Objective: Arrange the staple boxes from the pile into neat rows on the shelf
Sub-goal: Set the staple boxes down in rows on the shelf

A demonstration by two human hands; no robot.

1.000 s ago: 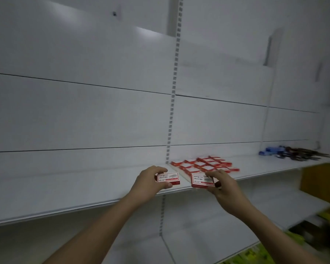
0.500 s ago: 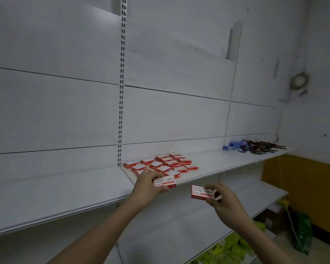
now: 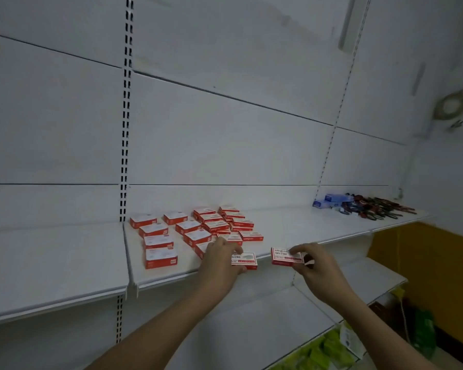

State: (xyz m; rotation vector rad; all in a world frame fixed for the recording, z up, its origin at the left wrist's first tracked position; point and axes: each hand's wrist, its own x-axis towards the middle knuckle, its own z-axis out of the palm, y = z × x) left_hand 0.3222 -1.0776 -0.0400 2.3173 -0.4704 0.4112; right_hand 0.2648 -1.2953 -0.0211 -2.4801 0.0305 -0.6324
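Several red-and-white staple boxes [image 3: 187, 227] lie in rows on the white shelf [image 3: 292, 225], with a looser cluster [image 3: 233, 222] at the right of them. My left hand [image 3: 219, 265] grips one staple box [image 3: 246, 260] at the shelf's front edge, at the end of a row. My right hand [image 3: 314, 265] pinches a second staple box [image 3: 285, 256], held in the air just in front of the shelf edge, to the right of the first.
Blue boxes [image 3: 329, 200] and a heap of dark-handled scissors [image 3: 372, 208] lie at the shelf's far right. A lower white shelf [image 3: 278, 316] sits beneath my arms. Green and yellow packets [image 3: 329, 348] lie at the bottom right, by an orange wall [image 3: 425, 276].
The view has swung right and closer to the shelf. My left hand has brought its box down to the shelf's front edge; my right hand has lifted its box nearer the edge.
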